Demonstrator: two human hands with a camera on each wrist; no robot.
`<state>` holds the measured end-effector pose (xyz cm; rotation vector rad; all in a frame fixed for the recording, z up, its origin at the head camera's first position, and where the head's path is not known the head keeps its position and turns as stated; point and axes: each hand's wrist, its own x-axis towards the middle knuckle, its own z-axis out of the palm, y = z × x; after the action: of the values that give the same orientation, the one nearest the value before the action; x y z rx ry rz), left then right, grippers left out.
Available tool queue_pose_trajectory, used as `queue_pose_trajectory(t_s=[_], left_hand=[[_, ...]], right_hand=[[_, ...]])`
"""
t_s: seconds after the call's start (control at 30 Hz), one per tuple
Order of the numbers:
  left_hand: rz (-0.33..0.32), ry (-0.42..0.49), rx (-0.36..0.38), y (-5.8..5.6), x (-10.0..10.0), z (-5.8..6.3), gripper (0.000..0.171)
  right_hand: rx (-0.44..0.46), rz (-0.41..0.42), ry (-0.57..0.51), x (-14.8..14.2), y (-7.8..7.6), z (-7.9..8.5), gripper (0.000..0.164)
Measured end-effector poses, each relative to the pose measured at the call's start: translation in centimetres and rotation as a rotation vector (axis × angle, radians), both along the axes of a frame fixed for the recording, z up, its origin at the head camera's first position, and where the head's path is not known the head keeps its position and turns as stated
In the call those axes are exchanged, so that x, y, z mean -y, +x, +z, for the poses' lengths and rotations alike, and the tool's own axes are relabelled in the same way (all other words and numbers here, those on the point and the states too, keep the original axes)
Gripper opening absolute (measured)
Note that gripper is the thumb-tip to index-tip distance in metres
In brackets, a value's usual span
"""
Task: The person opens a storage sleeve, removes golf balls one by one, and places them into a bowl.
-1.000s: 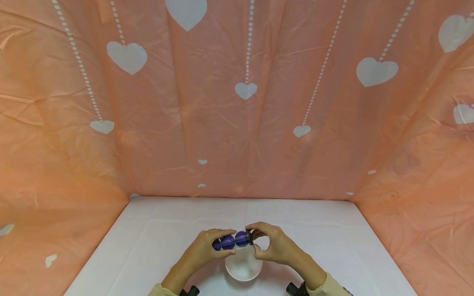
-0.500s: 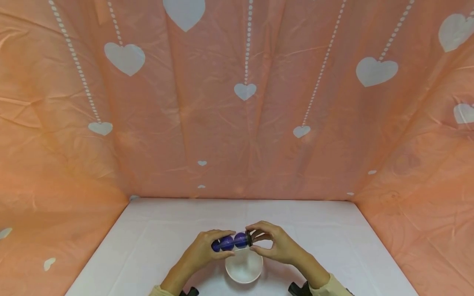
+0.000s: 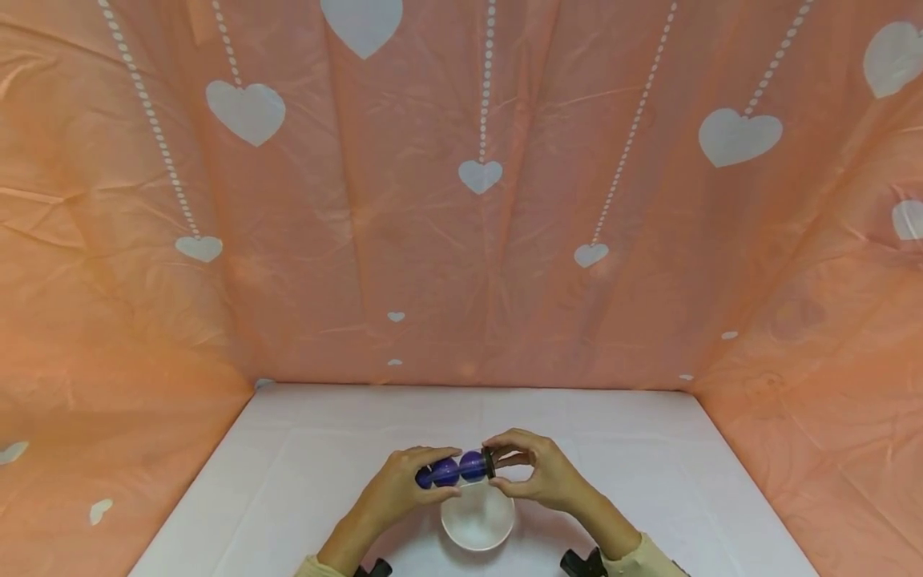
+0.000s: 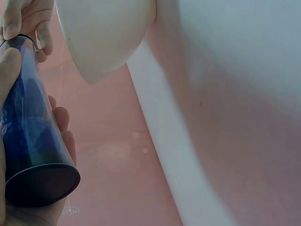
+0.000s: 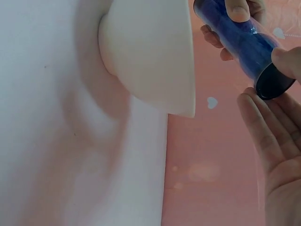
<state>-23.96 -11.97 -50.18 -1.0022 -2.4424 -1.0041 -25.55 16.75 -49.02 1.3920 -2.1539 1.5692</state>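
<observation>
A clear tube (image 3: 459, 469) with black end caps lies nearly level above a white bowl (image 3: 478, 521); purple-blue balls show through its wall. My left hand (image 3: 395, 485) grips the tube round its left part, fingers behind it and thumb in front. At the right end, my right hand (image 3: 544, 474) pinches the black cap (image 5: 275, 82) between thumb and fingertips. In the left wrist view the tube's other black end (image 4: 42, 186) faces the camera, and the cap seems seated on the tube. The palm hides part of the tube.
The bowl stands on a white tabletop (image 3: 324, 433) just below the hands. Orange sheeting (image 3: 461, 264) printed with white hearts encloses the back and both sides. A black wrist mount (image 3: 582, 562) sits under each forearm.
My right hand's fingers have shifted slightly on the cap, with the thumb moved closer beneath it. The tube, my left hand and the bowl stay almost where they were.
</observation>
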Motion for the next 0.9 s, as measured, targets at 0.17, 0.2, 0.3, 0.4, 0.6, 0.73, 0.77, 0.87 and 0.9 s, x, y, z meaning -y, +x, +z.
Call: queue_pose_trajectory(t_s=[0.17,0.2,0.3,0.4,0.6,0.73,0.77,0.87,0.9], left_hand=[[0.007,-0.003,0.011,-0.03,-0.04,0.00,0.052],[0.007,-0.002,0.015,-0.02,-0.05,0.01,0.052],[0.001,0.003,0.021,-0.02,-0.05,0.07,0.052],[-0.009,0.001,0.021,-0.02,-0.01,0.12,0.052],[-0.031,0.002,0.030,-0.14,0.14,0.16,0.052],[-0.047,0.006,0.032,-0.19,0.22,0.20,0.053],[-0.048,0.006,0.034,-0.18,0.25,0.20,0.053],[-0.048,-0.001,0.042,-0.16,0.30,0.18,0.053],[-0.049,-0.001,0.044,-0.15,0.31,0.17,0.053]], right_hand=[[0.030,-0.027,-0.003,-0.09,-0.03,-0.18,0.045],[0.038,-0.035,-0.001,-0.10,-0.02,-0.22,0.045],[0.052,-0.052,0.008,-0.14,0.01,-0.33,0.046],[0.063,-0.050,0.018,-0.19,0.06,-0.30,0.046],[0.029,-0.008,0.027,-0.30,0.00,0.16,0.045],[0.021,0.016,0.023,-0.39,-0.10,0.30,0.046],[0.024,0.021,0.024,-0.42,-0.11,0.31,0.046],[0.035,0.031,0.022,-0.48,-0.11,0.27,0.046],[0.039,0.032,0.021,-0.48,-0.09,0.27,0.046]])
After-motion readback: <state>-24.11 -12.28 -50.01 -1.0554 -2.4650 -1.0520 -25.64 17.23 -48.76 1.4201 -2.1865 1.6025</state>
